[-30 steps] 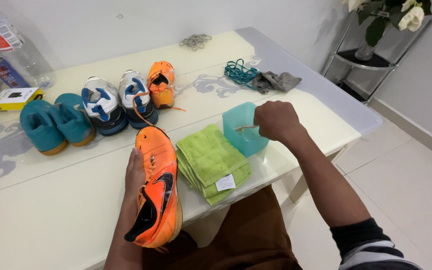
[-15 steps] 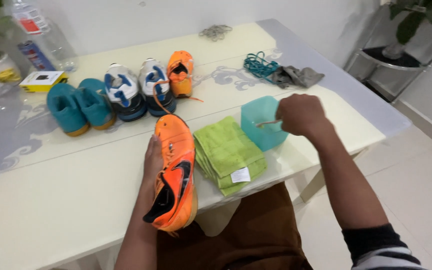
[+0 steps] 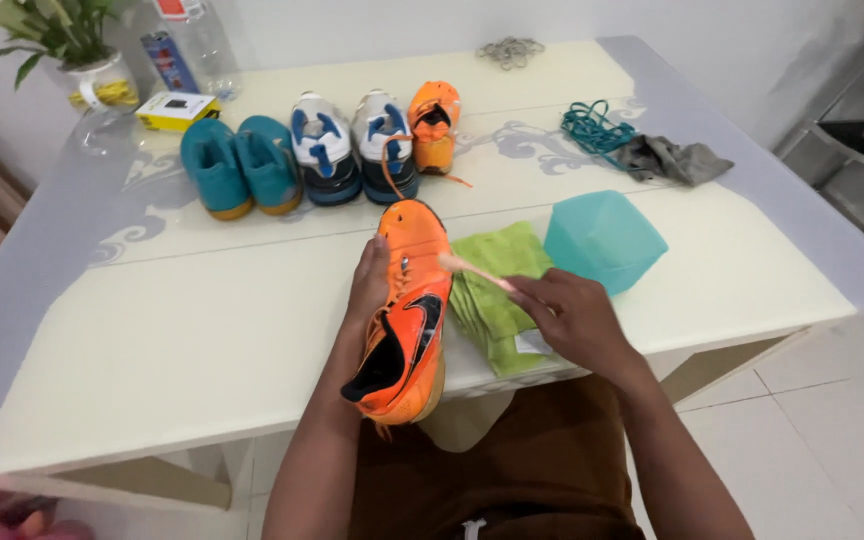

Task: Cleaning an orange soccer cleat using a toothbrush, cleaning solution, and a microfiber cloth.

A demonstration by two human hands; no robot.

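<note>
We steady an orange shoe with our left hand, fingers wrapped along its left side. The shoe lies at the near edge of the table, heel past the edge toward our lap, toe pointing to the far edge. Our right hand is closed around the handle of a small brush, whose pale head is touching or just above the shoe's upper near the eyelets.

Risks, as we judge them: the overhanging heel could tip the shoe off the near edge if the left hand loosens. A wet brush could drip on the table or our brown trousers. A wide stroke of the right arm could knock the teal tub, which sits just beyond the hand, beside the folded green towel.

Hard to make out: the bristles are blurred, so true contact is uncertain. We cannot see inside the tub. Our right hand covers part of the towel. The shoe's sole is hidden.

Along the far-left edge stand teal shoes, white and blue shoes and a second orange shoe.
</note>
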